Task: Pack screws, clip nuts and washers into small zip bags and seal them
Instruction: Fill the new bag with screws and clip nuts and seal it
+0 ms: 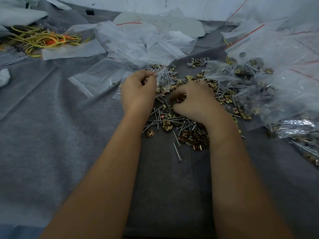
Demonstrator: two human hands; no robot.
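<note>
A loose heap of silver screws, brass clip nuts and grey washers covers the grey cloth in the middle. My left hand pinches the mouth of a small clear zip bag that holds a few screws and a grey washer. My right hand rests on the heap with its fingers curled around a brass clip nut.
Empty small zip bags lie left of my left hand and more are piled behind. Large bags with red zip lines full of hardware fill the right side. Yellow and orange wire ties lie at the back left.
</note>
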